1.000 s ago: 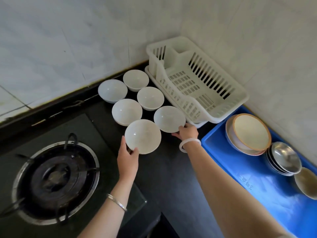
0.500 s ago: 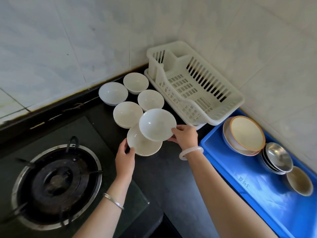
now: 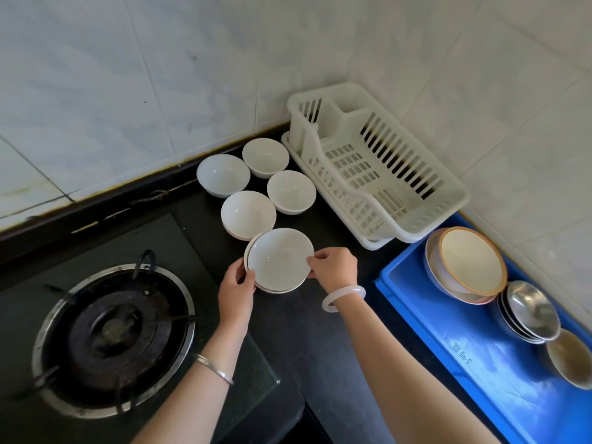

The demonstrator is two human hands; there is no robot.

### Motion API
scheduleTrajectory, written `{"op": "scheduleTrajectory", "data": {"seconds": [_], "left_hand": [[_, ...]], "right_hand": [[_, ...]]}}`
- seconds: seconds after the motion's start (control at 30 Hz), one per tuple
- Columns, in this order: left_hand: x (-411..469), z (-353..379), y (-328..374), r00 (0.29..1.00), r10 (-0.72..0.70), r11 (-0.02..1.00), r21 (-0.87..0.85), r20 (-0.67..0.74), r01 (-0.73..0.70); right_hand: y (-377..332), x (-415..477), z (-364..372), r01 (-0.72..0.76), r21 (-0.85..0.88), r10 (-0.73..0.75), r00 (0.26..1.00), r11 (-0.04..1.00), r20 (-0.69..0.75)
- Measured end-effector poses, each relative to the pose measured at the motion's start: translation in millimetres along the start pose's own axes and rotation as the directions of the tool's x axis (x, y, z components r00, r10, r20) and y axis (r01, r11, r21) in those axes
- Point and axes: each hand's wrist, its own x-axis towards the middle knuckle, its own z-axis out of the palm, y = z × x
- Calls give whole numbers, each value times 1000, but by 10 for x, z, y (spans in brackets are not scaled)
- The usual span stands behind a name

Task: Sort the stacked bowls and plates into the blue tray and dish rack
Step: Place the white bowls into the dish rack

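Two white bowls sit nested as one stack [image 3: 279, 260] on the dark counter. My left hand [image 3: 236, 283] grips the stack's left rim, and my right hand [image 3: 333, 269] pinches the top bowl's right rim. Behind them stand several single white bowls [image 3: 248, 214]. The white dish rack [image 3: 378, 168] stands empty in the corner. To the right, the blue tray [image 3: 455, 341] holds a stack of large orange-rimmed bowls [image 3: 467, 264], a stack of steel dishes [image 3: 530, 310] and one small bowl [image 3: 571, 358].
A gas burner [image 3: 112, 334] sits at the left on the glass hob [image 3: 198, 251]. Tiled walls close the back and right sides. The counter's front edge [image 3: 307, 408] drops away below my arms.
My right hand lifted the bowl nearest the rack and carried it left onto the bowl held by my left hand. The two now sit nested.
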Motion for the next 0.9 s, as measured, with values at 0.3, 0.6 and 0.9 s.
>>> {"op": "scheduleTrajectory", "data": {"seconds": [0.3, 0.6, 0.9], "left_hand": [[-19, 17, 20, 999, -8, 1000, 22, -33, 9], [18, 4, 124, 994, -106, 994, -22, 32, 107], [-17, 24, 217, 993, -114, 993, -15, 20, 114]], "right_hand": [[62, 114, 35, -21, -27, 22, 998, 999, 50], [169, 262, 42, -152, 65, 123, 939, 986, 322], [247, 276, 50, -145, 263, 32, 920, 954, 391]]}}
